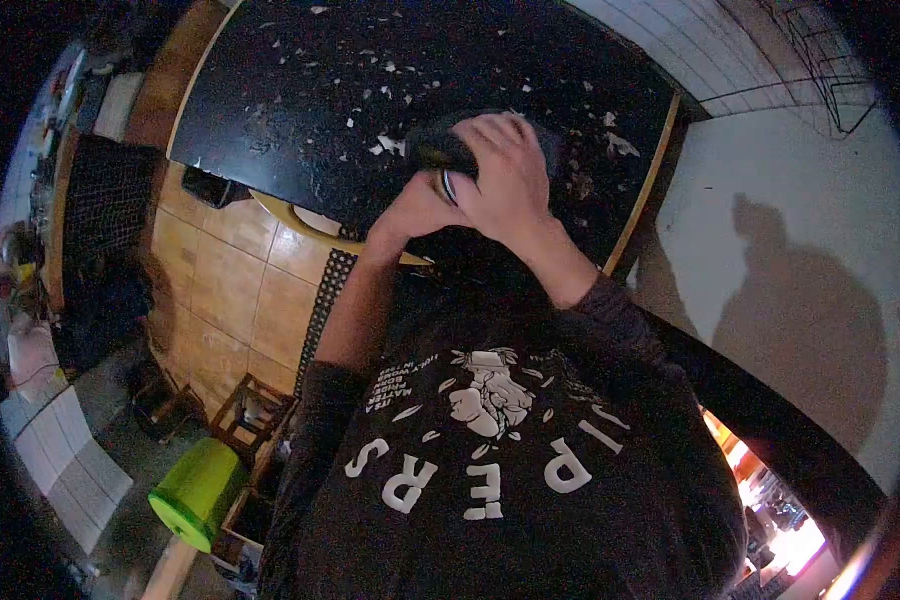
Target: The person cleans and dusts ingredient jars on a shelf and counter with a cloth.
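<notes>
Left hand (422, 207), right hand (511, 172) curled round dark object (436, 146).

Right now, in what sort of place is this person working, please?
Probably a small workshop or a workroom at home, though I cannot be certain: the black table is strewn with pale scraps, and beside it is a tiled floor.

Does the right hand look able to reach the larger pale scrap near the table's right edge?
Probably yes: nothing visible stands between the right hand and that pale scrap, though it seems occupied.
</notes>
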The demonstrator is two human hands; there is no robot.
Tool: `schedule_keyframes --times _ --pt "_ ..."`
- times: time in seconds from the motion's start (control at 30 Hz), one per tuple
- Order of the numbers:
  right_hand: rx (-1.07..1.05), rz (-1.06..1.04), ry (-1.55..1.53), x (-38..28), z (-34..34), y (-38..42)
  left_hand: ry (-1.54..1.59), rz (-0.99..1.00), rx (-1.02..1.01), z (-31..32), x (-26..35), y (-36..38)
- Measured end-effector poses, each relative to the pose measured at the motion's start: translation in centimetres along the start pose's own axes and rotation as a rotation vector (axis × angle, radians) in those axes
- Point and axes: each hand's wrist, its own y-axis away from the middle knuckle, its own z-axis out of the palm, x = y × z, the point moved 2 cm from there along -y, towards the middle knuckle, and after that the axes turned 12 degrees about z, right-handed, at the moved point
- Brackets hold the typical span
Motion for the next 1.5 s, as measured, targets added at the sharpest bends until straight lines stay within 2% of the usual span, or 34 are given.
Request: schedule_keyframes --times 0.03,0.07,0.1,0.13,0.17,0.2,0.23,0.27,0.3,0.33,0.37,0.43,0.5,0.57,0.6,0.63,0.7,0.73,0.77,0.83,0.87,0.9,0.97,1.0,1.03,1.1,1.17,1.23,1.3,1.33,1.37,1.43,1.47,1.5 --pt "0.084 0.155 0.062 -0.3 -0.4 -0.5 0.057 -0.178 -0.076 -0.4 1.7 0.2" --pt "-0.083 0.008 0.032 -1.2 -1.2 -0.3 0.288 0.128 0.141 0.1 0.6 1.5" --pt "-0.086 0.002 0.027 -0.7 -1.0 -0.2 0.507 0.437 0.355 0.5 1.1 3.5" --pt "-0.117 -0.071 -0.007 -0.1 -0.4 0.0 1.155 0.216 0.524 1.4 0.5 3.6" --pt "-0.148 -0.140 -0.038 0.1 -0.1 0.2 1.154 0.211 0.523 1.1 0.6 3.1" --pt "-0.049 0.045 -0.002 -0.3 -0.4 -0.6 0.561 0.057 0.280 0.5 1.2 1.8" --pt "-0.050 0.044 -0.001 -1.0 -0.2 -0.7 -0.031 -0.092 0.035 -0.2 1.1 0.5" --pt "-0.086 0.056 0.045 -1.6 0.1 -0.8 -0.102 -0.011 0.062 0.3 -4.0 -0.6" --pt "-0.113 0.066 0.088 -2.0 0.3 -0.9 -0.112 -0.007 0.065 0.5 -5.3 -0.9" --pt "-0.361 -0.127 0.070 -2.1 0.4 -0.5 -0.069 0.134 0.122 0.6 -5.7 -1.2" --pt "-0.356 -0.122 0.066 -1.8 0.2 -0.4 -0.020 0.271 0.174 0.9 -6.2 -1.3" --pt "-0.123 0.040 0.032 -0.6 -0.3 -0.8 0.089 0.555 0.278 1.0 -4.1 -1.3" --pt "-0.009 0.127 0.043 -0.2 -0.4 -1.3 -0.038 0.031 0.024 -0.3 1.7 0.1" --pt "-0.115 -0.079 0.017 -0.9 -0.2 -0.9 -0.025 0.060 0.059 -0.5 1.1 -0.1" --pt "-0.343 -0.237 -0.010 -0.8 -0.2 -0.5 -0.006 0.085 0.086 -0.4 0.6 -0.1" --pt "-0.341 -0.230 -0.007 -0.7 -0.2 -0.5 0.019 0.109 0.110 -0.1 0.0 -0.1" --pt "0.022 0.009 -0.076 0.6 -0.4 -1.2 0.079 0.162 0.170 0.4 -0.8 -0.5" --pt "0.158 0.072 0.052 0.9 0.4 -1.2 -0.067 -0.046 -0.003 -0.4 2.1 -0.2" --pt "0.155 0.063 0.050 0.8 0.1 -1.1 -0.065 -0.047 0.007 0.0 3.9 1.1" --pt "-0.277 -0.260 -0.043 0.0 -0.1 -0.3 1.045 0.035 0.474 1.1 5.9 4.4" --pt "-0.242 -0.189 -0.035 0.4 -0.2 -0.5 0.250 0.637 0.287 0.9 -7.0 -0.6" --pt "-0.242 -0.184 -0.036 0.3 0.0 -0.7 0.285 0.289 0.241 0.9 -3.7 -0.5" --pt "0.109 0.084 0.026 0.5 -0.2 -1.4 0.058 0.017 0.032 0.1 -0.5 -0.8" --pt "0.004 -0.026 0.026 -0.1 -0.2 -1.1 0.093 0.262 0.218 0.5 -1.0 -0.6" --pt "0.008 -0.029 0.020 0.1 -0.4 -1.2 0.555 0.423 0.317 1.0 -1.9 1.3" --pt "-0.108 -0.104 -0.036 0.4 -0.5 -0.7 0.332 0.395 0.239 0.8 -3.8 -0.3" --pt "0.033 -0.007 0.016 0.4 -0.6 -1.3 -0.017 0.081 0.052 -0.1 0.5 -0.5" --pt "-0.184 -0.164 0.037 -0.3 -0.1 -0.9 0.023 0.183 0.199 1.0 -3.1 -0.5" --pt "-0.322 -0.224 0.058 -0.4 0.1 -0.9 0.406 0.456 0.343 1.3 -3.6 0.3" --pt "-0.120 -0.058 0.054 0.3 0.2 -1.4 0.043 0.343 0.241 1.1 -4.0 -1.4" --pt "0.079 0.101 0.056 0.9 0.0 -1.7 0.047 0.350 0.243 0.8 -4.5 -1.6" --pt "0.130 0.139 0.111 0.7 -0.5 -1.4 0.003 0.072 0.106 0.5 -2.6 -1.0" --pt "-0.009 -0.035 0.047 0.6 -0.4 -1.3 0.268 0.354 0.301 1.4 -4.5 -1.2" --pt "-0.152 -0.201 -0.023 0.4 -0.2 -0.9 0.270 0.353 0.298 1.3 -3.4 -0.8"
